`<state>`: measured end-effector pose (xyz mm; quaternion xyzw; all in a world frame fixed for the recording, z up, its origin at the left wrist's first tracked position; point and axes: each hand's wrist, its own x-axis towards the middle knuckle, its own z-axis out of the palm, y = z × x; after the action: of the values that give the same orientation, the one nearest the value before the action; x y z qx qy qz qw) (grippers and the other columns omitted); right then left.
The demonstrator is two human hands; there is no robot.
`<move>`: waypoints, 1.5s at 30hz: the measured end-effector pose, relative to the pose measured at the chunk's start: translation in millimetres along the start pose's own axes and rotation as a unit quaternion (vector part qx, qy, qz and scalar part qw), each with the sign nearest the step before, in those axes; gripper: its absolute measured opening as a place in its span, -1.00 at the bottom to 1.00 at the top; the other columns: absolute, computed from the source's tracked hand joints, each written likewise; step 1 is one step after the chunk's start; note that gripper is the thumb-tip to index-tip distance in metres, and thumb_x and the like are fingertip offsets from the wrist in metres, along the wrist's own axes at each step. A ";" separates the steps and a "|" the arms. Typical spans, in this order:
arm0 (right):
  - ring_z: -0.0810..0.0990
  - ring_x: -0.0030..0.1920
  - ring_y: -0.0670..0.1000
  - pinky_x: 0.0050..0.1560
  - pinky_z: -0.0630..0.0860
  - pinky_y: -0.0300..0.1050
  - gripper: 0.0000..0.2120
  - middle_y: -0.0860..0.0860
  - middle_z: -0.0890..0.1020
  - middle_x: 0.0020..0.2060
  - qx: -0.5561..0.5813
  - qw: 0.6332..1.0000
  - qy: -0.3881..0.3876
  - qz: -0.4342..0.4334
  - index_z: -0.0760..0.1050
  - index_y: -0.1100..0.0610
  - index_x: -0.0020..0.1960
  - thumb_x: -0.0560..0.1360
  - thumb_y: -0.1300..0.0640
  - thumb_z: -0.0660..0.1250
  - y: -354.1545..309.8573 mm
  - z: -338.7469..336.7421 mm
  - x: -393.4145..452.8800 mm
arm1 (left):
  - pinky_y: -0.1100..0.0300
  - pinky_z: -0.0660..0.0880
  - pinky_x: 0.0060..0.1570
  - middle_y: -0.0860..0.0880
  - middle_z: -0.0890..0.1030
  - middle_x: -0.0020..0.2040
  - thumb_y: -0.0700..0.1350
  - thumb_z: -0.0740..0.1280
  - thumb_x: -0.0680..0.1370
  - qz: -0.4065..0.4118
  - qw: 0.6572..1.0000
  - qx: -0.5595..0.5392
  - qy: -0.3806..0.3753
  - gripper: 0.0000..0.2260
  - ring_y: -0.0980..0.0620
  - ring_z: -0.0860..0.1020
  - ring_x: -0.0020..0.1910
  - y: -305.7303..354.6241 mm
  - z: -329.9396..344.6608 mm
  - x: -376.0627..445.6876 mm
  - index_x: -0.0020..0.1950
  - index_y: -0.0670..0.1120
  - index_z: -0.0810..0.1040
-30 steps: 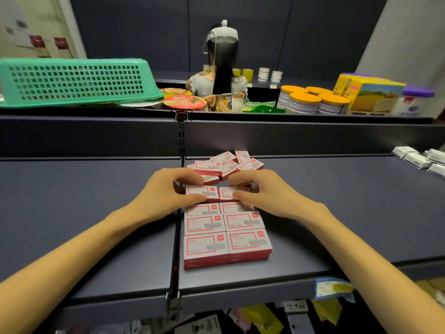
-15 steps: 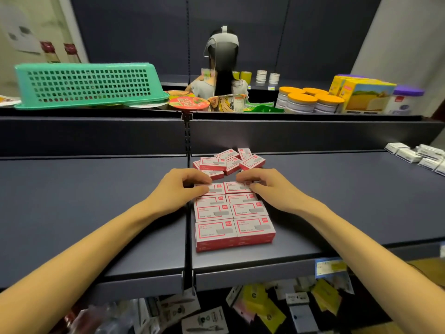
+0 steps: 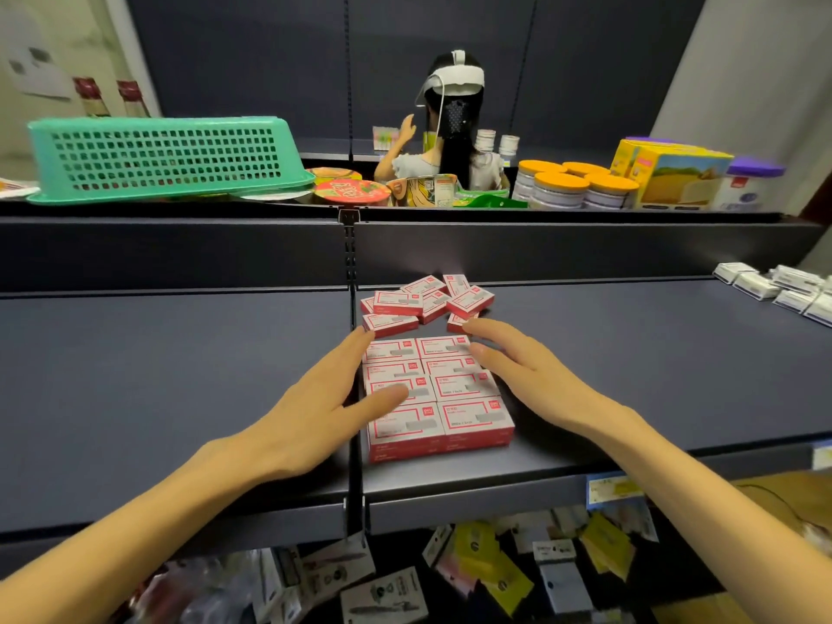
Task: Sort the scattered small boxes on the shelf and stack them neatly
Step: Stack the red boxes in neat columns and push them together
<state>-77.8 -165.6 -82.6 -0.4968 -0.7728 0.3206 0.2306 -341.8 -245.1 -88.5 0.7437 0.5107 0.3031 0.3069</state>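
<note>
Far to the left, up on the top shelf, a green basket (image 3: 162, 157) lies upside down. Below it is the dark shelf (image 3: 171, 376) where the work is going on. The left hand (image 3: 315, 407) lies flat with its fingers straight, along the left side of the neat boxes (image 3: 439, 389), and its thumb rests on top of them. It holds nothing. The neat boxes are red and white and sit in two tidy rows near the front edge of the shelf. Just behind them, the loose boxes (image 3: 425, 301) lie in a messy heap near the back wall. The right hand (image 3: 535, 376) is also open and flat, on the right side of the neat boxes, and its fingertips reach up to one loose box. Far to the right sit some white boxes (image 3: 779, 288).
</note>
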 end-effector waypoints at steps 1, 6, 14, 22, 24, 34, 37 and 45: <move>0.35 0.45 -0.09 0.38 0.33 -0.16 -0.53 -0.16 0.33 0.50 -0.007 1.000 -0.002 0.002 0.24 -0.13 0.53 0.64 -0.17 0.13 0.1 1.9 -6.0 | 0.26 0.34 0.35 0.50 0.36 0.39 0.40 0.25 0.50 0.006 1.000 -0.006 0.003 -0.42 0.40 0.37 0.38 1.2 2.8 -4.3 0.48 0.42 0.13; 0.18 0.54 -0.16 0.48 0.06 -0.20 -0.34 -0.23 0.17 0.57 -0.032 0.999 -0.037 0.000 0.25 -0.12 0.56 0.54 -0.36 -0.01 -1.6 10.3 -18.3 | 0.24 0.41 0.25 0.45 0.42 0.33 0.47 0.36 0.37 0.010 0.997 0.074 -0.007 -0.28 0.35 0.42 0.30 4.5 8.3 -9.9 0.43 0.42 0.12; 0.31 0.47 -0.10 0.44 0.23 -0.09 -0.18 -0.20 0.23 0.54 -0.051 0.998 0.006 0.024 0.11 -0.10 0.59 0.43 -0.47 -0.04 -6.8 12.7 -26.4 | 0.21 0.20 0.47 0.60 0.30 0.24 0.46 0.50 0.22 0.003 0.993 0.116 0.024 -0.10 0.59 0.29 0.24 12.4 6.2 -14.1 0.39 0.43 0.04; 0.36 0.12 -0.50 0.36 0.23 -0.22 -0.43 -0.62 0.24 0.03 -0.044 0.998 -0.023 0.022 0.08 -0.30 0.41 0.46 -0.35 0.15 -23.9 10.0 -66.9 | -0.11 -0.03 0.60 0.35 0.17 0.55 0.51 0.32 0.38 0.021 0.984 0.176 0.022 -0.08 0.29 0.17 0.54 8.5 19.9 -27.9 0.59 0.29 -0.07; 0.25 0.07 -0.58 0.48 0.07 -0.15 -0.38 -0.61 0.18 0.07 -0.070 0.997 -0.035 0.019 0.04 -0.26 0.46 0.50 -0.28 0.25 -29.5 9.2 -69.2 | -0.12 -0.01 0.59 0.33 0.14 0.56 0.48 0.30 0.43 0.034 0.982 0.185 0.021 -0.13 0.26 0.15 0.55 10.2 22.7 -26.7 0.60 0.28 -0.07; 0.14 0.52 -0.14 0.50 -0.13 -0.13 -0.04 -0.26 0.17 0.55 -0.160 0.986 -0.017 -0.038 -0.17 -0.12 0.60 0.45 -0.33 0.36 -26.0 15.9 -68.9 | -0.13 0.03 0.59 0.24 -0.04 0.64 0.46 0.13 0.53 0.027 0.975 0.221 0.023 -0.22 0.19 -0.07 0.62 5.1 30.7 -22.3 0.62 0.25 -0.15; 0.19 0.52 -0.15 0.53 -0.09 -0.08 -0.06 -0.26 0.20 0.54 -0.154 0.986 -0.018 -0.055 -0.15 -0.14 0.59 0.44 -0.37 0.33 -19.0 16.9 -65.7 | -0.12 0.03 0.59 0.25 -0.03 0.63 0.46 0.14 0.53 0.027 0.974 0.223 0.025 -0.23 0.22 -0.08 0.61 5.7 30.9 -22.9 0.61 0.27 -0.14; 0.34 0.26 -0.44 0.45 0.20 -0.27 -0.33 -0.56 0.28 0.27 -0.063 0.994 -0.073 -0.047 -0.01 -0.46 0.37 0.41 -0.42 0.30 -19.4 4.7 -59.3 | 0.61 0.30 0.16 0.67 0.35 0.18 0.27 0.36 0.51 -0.044 0.996 0.069 0.018 -0.50 0.67 0.33 0.18 26.6 18.1 -20.5 0.32 0.44 0.14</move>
<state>-69.3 -227.0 -74.0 -0.4487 -0.8287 0.2958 0.1565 -318.7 -274.9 -82.4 0.7343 0.5682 0.2667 0.2584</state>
